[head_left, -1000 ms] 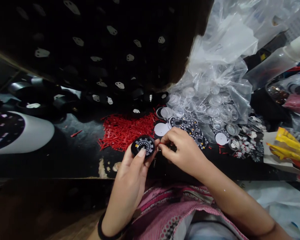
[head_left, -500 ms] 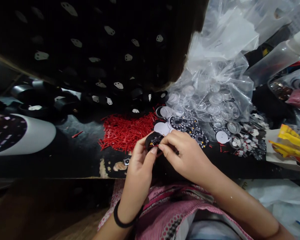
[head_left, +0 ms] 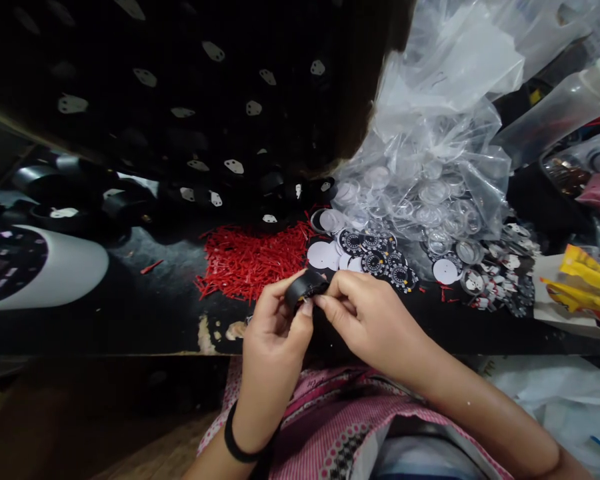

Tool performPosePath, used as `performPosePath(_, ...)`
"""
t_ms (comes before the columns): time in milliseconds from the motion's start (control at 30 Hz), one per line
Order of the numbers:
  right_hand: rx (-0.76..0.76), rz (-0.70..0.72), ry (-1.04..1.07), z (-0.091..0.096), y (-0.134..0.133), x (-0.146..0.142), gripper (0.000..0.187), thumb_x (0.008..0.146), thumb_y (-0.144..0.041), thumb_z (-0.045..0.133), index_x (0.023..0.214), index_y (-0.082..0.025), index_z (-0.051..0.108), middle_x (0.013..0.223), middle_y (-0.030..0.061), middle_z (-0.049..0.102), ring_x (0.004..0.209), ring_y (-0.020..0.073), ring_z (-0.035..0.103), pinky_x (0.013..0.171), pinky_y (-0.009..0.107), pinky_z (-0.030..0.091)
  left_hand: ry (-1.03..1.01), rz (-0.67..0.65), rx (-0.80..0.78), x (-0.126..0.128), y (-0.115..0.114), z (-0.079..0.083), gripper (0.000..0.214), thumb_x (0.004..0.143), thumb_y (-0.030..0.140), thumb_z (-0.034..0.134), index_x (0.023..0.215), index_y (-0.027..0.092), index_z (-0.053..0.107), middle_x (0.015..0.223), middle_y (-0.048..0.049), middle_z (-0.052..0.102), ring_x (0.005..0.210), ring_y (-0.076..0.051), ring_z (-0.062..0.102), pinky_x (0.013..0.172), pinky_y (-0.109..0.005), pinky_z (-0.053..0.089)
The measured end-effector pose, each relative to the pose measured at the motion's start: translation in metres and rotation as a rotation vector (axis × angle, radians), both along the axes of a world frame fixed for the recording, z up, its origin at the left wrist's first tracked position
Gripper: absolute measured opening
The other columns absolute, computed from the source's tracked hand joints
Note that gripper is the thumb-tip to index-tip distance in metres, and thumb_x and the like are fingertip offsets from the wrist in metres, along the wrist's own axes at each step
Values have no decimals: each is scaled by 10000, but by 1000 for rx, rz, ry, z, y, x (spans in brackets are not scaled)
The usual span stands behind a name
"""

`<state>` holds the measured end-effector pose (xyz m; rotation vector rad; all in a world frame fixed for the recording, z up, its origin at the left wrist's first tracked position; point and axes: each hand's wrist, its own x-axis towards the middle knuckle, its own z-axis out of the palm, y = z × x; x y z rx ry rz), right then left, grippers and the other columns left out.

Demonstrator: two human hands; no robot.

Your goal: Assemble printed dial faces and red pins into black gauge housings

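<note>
My left hand (head_left: 275, 327) grips a small round black gauge housing (head_left: 305, 287), tilted so mostly its rim shows. My right hand (head_left: 370, 313) pinches the same housing from the right, thumb and fingers on its edge. Both hands hover over the near edge of the dark table (head_left: 145, 313). Just beyond them lies a heap of red pointer needles (head_left: 250, 257). Printed black and white dial discs (head_left: 375, 260) are spread to the right of the heap.
A clear plastic bag of transparent lens covers (head_left: 430, 193) sits at the back right. Many black housings with white labels (head_left: 230, 167) are piled at the back. A large white-rimmed dial (head_left: 40, 267) lies at left. Yellow packaging (head_left: 585, 280) is at far right.
The housing went from face-up in my left hand to tilted on edge, and my right hand closed in and took hold of it too. Both hands shifted slightly right.
</note>
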<state>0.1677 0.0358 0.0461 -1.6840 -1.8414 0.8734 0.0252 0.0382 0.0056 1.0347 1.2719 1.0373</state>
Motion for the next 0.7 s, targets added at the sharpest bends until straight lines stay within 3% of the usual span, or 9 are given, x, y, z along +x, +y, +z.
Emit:
performPosePath(100,73,10,-66,0,3,2,189,880,-190,595,713,-209,509,733,-9,599,693,145,534,693,290,371,-153,-80,-149,-3,2,-4,242,856,329,676,1097,307,679,1117,8,717,1019,-193,678,922,-287,522)
performPosePath(167,162,58,-140,-1,6,5,46,902,-191,553,881,-198,594,889,40,659,836,185,577,780,319,384,-231,-111,-221,-5,3,-6,338,849,351,690,1185,341,661,1224,6,694,1119,-209,654,982,-305,503)
performPosePath(200,201,91,-190,-2,8,6,87,916,-191,527,950,-189,608,943,63,668,890,204,580,809,336,380,-239,-112,-237,-6,3,-7,386,839,363,701,1221,349,651,1268,1,679,1173,-222,632,1015,-318,488)
performPosePath(367,276,178,-365,-3,13,4,167,927,-180,451,879,-172,611,872,85,666,844,221,574,793,359,359,-18,-75,-266,-9,-2,-4,382,843,472,661,1188,314,707,1306,-44,670,1281,-304,566,1070,-419,474)
performPosePath(500,164,39,-303,0,14,0,100,896,-183,499,872,-182,596,806,26,671,762,174,592,767,322,385,45,-121,-208,-5,1,-1,323,676,310,838,993,289,782,1307,-20,668,1443,-343,353,1168,-414,357)
performPosePath(567,67,-19,-246,3,17,7,61,885,-196,546,871,-193,606,755,-12,671,697,147,591,733,298,397,47,-126,-166,-1,4,-4,344,693,298,827,1034,299,775,1332,-8,656,1468,-322,309,1199,-411,287)
performPosePath(700,-64,-75,-94,1,30,52,155,940,-273,538,902,-210,674,792,-10,708,726,134,634,692,259,435,-57,-107,-158,5,6,-7,360,824,380,704,1181,331,719,1312,-25,675,1312,-315,540,1123,-452,415)
